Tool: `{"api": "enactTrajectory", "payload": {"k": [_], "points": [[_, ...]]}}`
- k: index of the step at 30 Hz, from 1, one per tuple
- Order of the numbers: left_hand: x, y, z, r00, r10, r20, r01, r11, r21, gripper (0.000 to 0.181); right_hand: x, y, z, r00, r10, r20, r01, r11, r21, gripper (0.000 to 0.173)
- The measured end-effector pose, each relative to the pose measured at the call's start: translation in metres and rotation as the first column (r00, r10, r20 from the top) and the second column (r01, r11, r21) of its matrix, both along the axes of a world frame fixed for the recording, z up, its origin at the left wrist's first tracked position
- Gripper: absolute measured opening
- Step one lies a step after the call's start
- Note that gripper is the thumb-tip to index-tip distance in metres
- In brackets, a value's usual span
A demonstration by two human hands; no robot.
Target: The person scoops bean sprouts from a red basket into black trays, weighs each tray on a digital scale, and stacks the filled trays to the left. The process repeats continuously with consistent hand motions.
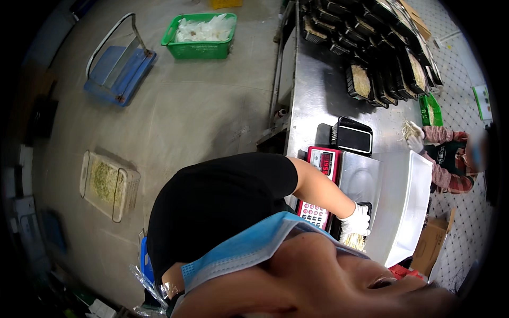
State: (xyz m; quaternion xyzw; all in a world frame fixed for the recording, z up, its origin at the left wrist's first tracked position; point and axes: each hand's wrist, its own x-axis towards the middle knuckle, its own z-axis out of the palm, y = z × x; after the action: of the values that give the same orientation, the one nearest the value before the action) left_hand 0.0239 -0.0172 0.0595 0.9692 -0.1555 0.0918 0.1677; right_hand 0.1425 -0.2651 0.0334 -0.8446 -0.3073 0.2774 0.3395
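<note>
My left hand, in a white glove, is closed over a bundle of pale sprouts at a black plastic tray on the steel scale platform. My face and blue mask cover part of that area. My right hand cannot be seen. The red scale, with a lit display and a keypad, lies under my left forearm. An empty-looking black tray sits just beyond the platform. A large white plastic bin stands on the far side of the scale.
Stacked black trays of sprouts fill the far left of the steel table. Across it, a co-worker's gloved hands hold sprouts near a green basket. On the floor behind me are a blue trolley, a green crate and a pale crate.
</note>
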Motion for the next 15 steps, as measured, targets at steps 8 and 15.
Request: {"api": "enactTrajectory", "payload": {"k": [8, 15], "points": [[-0.004, -0.008, 0.010, 0.999, -0.037, 0.006, 0.037, 0.998, -0.052, 0.087, -0.013, -0.045, 0.068, 0.962, -0.179, -0.208, 0.116, 0.952, -0.284, 0.038], [0.006, 0.003, 0.011, 0.987, -0.058, -0.148, 0.048, 0.996, -0.069, 0.113, -0.065, -0.090, -0.036, 0.883, 0.085, 0.462, 0.335, 0.575, -0.746, 0.102]]}}
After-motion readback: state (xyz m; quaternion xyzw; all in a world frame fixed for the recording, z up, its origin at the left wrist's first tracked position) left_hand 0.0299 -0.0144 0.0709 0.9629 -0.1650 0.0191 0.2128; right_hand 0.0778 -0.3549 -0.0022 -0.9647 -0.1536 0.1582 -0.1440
